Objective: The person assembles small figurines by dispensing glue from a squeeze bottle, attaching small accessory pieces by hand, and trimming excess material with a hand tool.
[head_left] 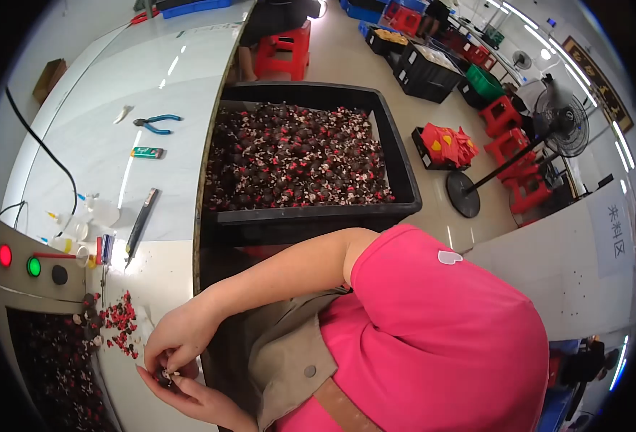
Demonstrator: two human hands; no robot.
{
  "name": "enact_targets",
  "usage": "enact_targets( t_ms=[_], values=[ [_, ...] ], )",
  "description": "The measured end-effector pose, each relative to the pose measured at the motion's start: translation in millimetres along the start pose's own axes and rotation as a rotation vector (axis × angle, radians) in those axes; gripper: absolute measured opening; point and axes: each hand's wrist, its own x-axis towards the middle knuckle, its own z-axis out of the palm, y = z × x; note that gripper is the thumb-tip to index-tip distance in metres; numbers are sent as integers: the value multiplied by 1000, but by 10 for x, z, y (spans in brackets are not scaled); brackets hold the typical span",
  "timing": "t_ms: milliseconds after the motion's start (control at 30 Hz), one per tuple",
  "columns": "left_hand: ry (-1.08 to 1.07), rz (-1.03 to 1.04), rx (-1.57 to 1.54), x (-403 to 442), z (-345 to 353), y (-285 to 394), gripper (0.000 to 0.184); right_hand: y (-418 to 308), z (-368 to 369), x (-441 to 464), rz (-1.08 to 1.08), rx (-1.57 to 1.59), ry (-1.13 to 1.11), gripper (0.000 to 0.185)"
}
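Note:
My right hand (181,335) is bent over the white worktop, fingertips pinched together. Just below it, my left hand (196,403) has its fingers closed around the same spot. Between them is a small dark rounded piece (164,376) with pale bits at its edge, held by both hands and partly hidden by the fingers. A scatter of small red and dark pieces (121,324) lies on the worktop beside my hands. At the lower left, many similar dark and red pieces (52,367) fill the area by the machine panel.
Behind my right arm stands a large black bin (404,180) full of dark, red and pale pieces. Pliers (158,124), a green lighter (147,153), a utility knife (142,223) and small bottles (102,212) lie on the worktop. A control panel (34,263) borders it.

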Motion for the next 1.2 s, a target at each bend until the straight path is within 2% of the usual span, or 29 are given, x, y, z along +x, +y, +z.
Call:
enact_targets(
  t_ms=[333,533,1200],
  values=[
    [-9,37,23,13,-11,-72,50,21,9,-3,5,20,15,31],
    [-6,138,84,12,-11,-57,50,25,17,-6,11,0,13,31],
    [-17,55,-31,6,7,-61,51,63,2,-10,-21,-13,8,30]
  ],
)
